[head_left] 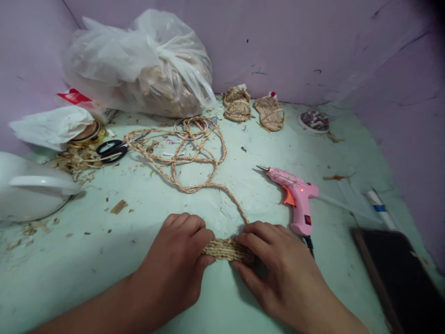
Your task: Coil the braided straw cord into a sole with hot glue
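Between my hands is a woven piece of braided straw rope [224, 249], its rows lying side by side. My left hand [184, 255] is closed on its left end, thumb below and fingers above. My right hand [274, 260] grips the right end the same way, hiding part of it. From beside my right fingers a loose braided cord [227, 190] runs up and lies in loops on the table. A pink glue gun [295, 195] lies to the right of the cord, its small light glowing orange-red and a clear glue stick in its back.
Black-handled scissors [113, 150], a white jug-like container [31, 188] and straw scraps are at left. Behind stand a tied plastic bag [146, 69], two small woven slippers [238, 104] and a dish of beads [314, 121]. A dark phone [399, 273] lies at right.
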Demonstrator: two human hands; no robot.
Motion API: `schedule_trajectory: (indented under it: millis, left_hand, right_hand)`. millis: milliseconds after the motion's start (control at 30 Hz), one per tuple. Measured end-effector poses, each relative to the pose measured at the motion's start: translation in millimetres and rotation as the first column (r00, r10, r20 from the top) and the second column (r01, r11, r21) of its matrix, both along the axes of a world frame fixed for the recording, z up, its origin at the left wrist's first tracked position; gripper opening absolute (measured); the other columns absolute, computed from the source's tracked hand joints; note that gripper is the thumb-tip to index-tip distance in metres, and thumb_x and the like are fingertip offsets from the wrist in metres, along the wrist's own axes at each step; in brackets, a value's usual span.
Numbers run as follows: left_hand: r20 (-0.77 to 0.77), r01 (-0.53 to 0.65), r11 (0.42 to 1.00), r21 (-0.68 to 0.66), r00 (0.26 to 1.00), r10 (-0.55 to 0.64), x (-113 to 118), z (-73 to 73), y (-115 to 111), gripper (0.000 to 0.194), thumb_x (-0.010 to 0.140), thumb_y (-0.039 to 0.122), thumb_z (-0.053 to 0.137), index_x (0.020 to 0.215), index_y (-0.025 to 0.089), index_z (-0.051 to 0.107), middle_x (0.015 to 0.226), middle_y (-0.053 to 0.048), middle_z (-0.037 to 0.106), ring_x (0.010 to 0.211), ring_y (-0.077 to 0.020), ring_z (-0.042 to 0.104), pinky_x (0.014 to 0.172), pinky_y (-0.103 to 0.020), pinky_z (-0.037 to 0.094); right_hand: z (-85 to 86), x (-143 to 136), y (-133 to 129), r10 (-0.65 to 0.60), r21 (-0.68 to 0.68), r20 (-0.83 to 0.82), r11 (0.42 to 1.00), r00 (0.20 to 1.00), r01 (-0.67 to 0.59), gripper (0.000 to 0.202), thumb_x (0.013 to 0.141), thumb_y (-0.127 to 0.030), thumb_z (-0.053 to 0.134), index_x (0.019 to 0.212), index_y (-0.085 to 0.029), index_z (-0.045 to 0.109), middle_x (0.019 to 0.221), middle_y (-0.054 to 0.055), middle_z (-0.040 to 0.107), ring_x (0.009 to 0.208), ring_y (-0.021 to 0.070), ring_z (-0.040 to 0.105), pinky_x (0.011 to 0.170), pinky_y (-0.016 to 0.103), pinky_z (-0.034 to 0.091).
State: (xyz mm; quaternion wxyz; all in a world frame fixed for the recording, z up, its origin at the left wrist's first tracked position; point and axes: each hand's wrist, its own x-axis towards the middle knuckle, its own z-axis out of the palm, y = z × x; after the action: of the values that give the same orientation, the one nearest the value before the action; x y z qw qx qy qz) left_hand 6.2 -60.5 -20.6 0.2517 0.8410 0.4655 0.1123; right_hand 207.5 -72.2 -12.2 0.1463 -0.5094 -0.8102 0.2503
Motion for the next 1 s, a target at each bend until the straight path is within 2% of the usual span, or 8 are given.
schedule_trajectory:
  millis: [100, 267, 333, 400, 500, 667, 1000]
  left_hand:
    - [-0.004, 0.006, 1.000, 0.003, 1.000, -0.006, -0.2, -1.1, -1.1, 0.007, 0.080, 0.014, 0.050, 0.077, 0.018, 0.055, 0.080, -0.003, 0.051, 0.077, -0.0214, 0.044, 0.068, -0.039, 0.034]
    - [-0.028, -0.001, 1.000, -0.022, 1.000, 0.000, 0.2, 0.1, 0.0, 0.006, 0.080, 0.014, 0.053, 0.075, 0.018, 0.053, 0.081, -0.003, 0.051, 0.078, -0.0209, 0.044, 0.069, -0.038, 0.034]
    - [-0.039, -0.002, 0.999, -0.048, 0.999, 0.000, 0.8, 2.0, 1.7, 0.006, 0.079, 0.014, 0.055, 0.076, 0.019, 0.053, 0.081, -0.002, 0.052, 0.078, -0.0207, 0.045, 0.069, -0.038, 0.034]
    - [-0.051, 0.002, 0.997, -0.074, 0.999, -0.006, 1.3, 4.4, 3.3, 0.005, 0.080, 0.014, 0.054, 0.078, 0.019, 0.055, 0.082, -0.002, 0.053, 0.080, -0.0207, 0.045, 0.072, -0.038, 0.034]
    - [-0.068, 0.007, 0.994, -0.106, 0.998, -0.015, 1.3, 7.6, 5.1, 0.006, 0.081, 0.015, 0.053, 0.082, 0.019, 0.057, 0.084, -0.003, 0.054, 0.082, -0.0211, 0.046, 0.074, -0.040, 0.034]
    - [-0.079, 0.020, 0.992, -0.125, 0.996, -0.030, 1.2, 9.0, 6.8, 0.007, 0.081, 0.016, 0.053, 0.083, 0.020, 0.058, 0.088, -0.003, 0.054, 0.086, -0.0213, 0.047, 0.078, -0.041, 0.034]
    - [-0.054, -0.028, 0.996, -0.083, 0.998, 0.024, 1.4, 4.8, 5.8, 0.018, 0.073, 0.012, 0.060, 0.088, 0.020, 0.054, 0.090, -0.002, 0.057, 0.088, -0.0221, 0.049, 0.080, -0.039, 0.035]
  right_hand:
    - [-0.7, 0.8, -1.2, -0.021, 0.000, 0.019, 1.000, 1.000, 0.021, 0.014, 0.076, -0.024, 0.063, 0.089, -0.022, 0.059, 0.084, 0.003, 0.063, 0.074, 0.0213, 0.056, 0.065, 0.036, 0.040]
    - [-0.1, 6.9, -1.8, -0.079, -0.030, -0.003, 0.996, 0.997, 0.079, 0.036, 0.071, -0.030, 0.070, 0.103, -0.021, 0.055, 0.094, 0.007, 0.062, 0.078, 0.0246, 0.057, 0.067, 0.040, 0.044]
    - [0.5, 10.3, -0.1, -0.068, -0.069, -0.031, 0.995, 0.997, 0.066, 0.029, 0.076, -0.030, 0.065, 0.102, -0.022, 0.056, 0.096, 0.007, 0.062, 0.081, 0.0243, 0.057, 0.070, 0.040, 0.045]
    - [-0.5, 13.6, 2.6, -0.049, -0.081, -0.076, 0.996, 0.996, 0.042, 0.017, 0.084, -0.021, 0.053, 0.101, -0.022, 0.057, 0.097, 0.007, 0.061, 0.083, 0.0222, 0.058, 0.071, 0.038, 0.046]
    - [-5.1, 17.1, 6.5, -0.018, -0.014, -0.103, 1.000, 0.994, 0.017, 0.029, 0.085, -0.007, 0.039, 0.100, -0.020, 0.060, 0.098, 0.008, 0.061, 0.083, 0.0198, 0.058, 0.071, 0.035, 0.047]
    - [-11.7, 18.4, 9.2, -0.003, 0.091, -0.043, 0.996, 0.999, 0.007, 0.027, 0.085, -0.007, 0.043, 0.094, -0.019, 0.064, 0.091, 0.008, 0.059, 0.073, 0.0182, 0.057, 0.061, 0.031, 0.046]
    - [-10.5, 15.9, 13.2, 0.016, 0.098, -0.006, 0.995, 1.000, -0.015, 0.020, 0.085, -0.011, 0.043, 0.087, -0.017, 0.063, 0.092, 0.009, 0.058, 0.073, 0.0184, 0.057, 0.061, 0.032, 0.046]
